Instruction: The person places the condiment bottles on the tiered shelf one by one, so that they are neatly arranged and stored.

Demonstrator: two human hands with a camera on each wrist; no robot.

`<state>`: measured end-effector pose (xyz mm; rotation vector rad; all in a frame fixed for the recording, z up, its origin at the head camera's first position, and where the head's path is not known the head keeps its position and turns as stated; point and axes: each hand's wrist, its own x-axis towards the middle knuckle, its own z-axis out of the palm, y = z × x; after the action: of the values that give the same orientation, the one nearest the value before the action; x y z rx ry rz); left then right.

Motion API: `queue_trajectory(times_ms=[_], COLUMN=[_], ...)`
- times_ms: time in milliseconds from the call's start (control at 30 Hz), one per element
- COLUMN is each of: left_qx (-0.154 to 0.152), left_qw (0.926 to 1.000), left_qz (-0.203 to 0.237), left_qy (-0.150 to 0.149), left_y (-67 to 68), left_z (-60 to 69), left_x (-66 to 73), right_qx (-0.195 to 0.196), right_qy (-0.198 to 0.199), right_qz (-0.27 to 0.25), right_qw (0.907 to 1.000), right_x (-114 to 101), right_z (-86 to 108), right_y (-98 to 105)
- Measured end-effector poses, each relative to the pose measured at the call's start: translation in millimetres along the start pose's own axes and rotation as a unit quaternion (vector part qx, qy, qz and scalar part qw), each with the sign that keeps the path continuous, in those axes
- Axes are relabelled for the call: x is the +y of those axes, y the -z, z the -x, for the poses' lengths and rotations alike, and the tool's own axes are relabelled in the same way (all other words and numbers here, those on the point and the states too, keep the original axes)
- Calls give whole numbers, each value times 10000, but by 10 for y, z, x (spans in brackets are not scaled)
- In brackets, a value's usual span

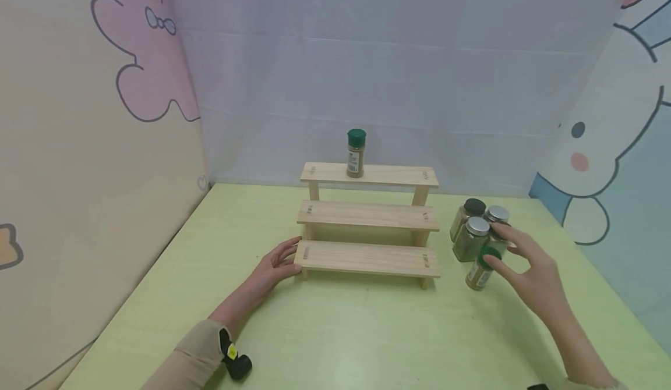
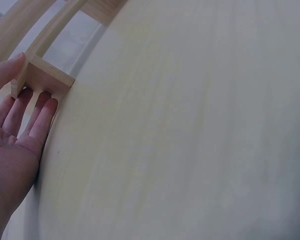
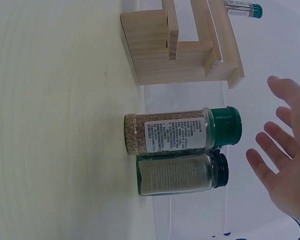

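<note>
A three-step wooden rack stands mid-table. My left hand touches the left end of its lowest step, thumb toward the front corner. In the left wrist view, its fairly straight fingers meet the end panel. A green-capped spice bottle of brown grains stands upright right of the rack. My right hand is spread around its cap in the head view; the right wrist view shows a gap between fingers and cap. Beside it is a dark-lidded glass jar. Another green-capped spice bottle stands on the top step.
Behind the near bottle cluster a silver-lidded jar, a black-lidded jar and another silver-lidded jar, the last partly hidden. A pale yellow-green table lies beneath everything. Cloth walls enclose the back and sides.
</note>
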<state>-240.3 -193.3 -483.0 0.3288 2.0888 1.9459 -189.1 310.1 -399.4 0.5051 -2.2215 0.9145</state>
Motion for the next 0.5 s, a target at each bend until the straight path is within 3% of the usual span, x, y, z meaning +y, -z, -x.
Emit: queue_trajectory(times_ms=[200,367,500], left_qx=[-17,12,31], left_qw=[10000,10000,10000], left_qz=[-5,3,-3], left_qy=[-41,-14,20], left_y=[5,4,1], left_z=[4,2,3], left_x=[-10,-6,-9], right_qx=[-609,-1385,-1723], right_qy=[-412,-798,-928], right_qz=[83,412,587], right_qw=[9973,9863,9789], right_x=[34,76,105], right_z=[46,66,76], right_y=[66,108,119])
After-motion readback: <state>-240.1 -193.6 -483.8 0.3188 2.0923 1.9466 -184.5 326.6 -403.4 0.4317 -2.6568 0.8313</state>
